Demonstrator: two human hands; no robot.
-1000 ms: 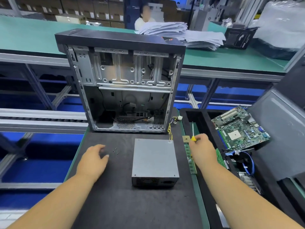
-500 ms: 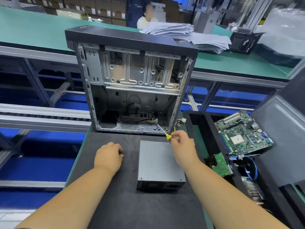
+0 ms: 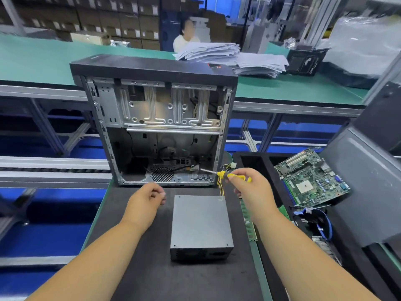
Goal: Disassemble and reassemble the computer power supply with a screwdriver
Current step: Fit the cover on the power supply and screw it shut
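A right hand (image 3: 251, 187) pinches a yellow screwdriver (image 3: 233, 176) above the grey power supply (image 3: 200, 224); the left hand's (image 3: 144, 203) curled fingertips are blurred, their contents indiscernible.

You are facing a long green-topped bench (image 3: 43, 61) stretching across the room, paper stacks (image 3: 230, 57) lying on it, brown cardboard boxes (image 3: 104, 22) lining the far shelves, a seated person (image 3: 184, 40) waiting behind, grey metal rails (image 3: 54, 166) running over blue panels (image 3: 43, 235) below.
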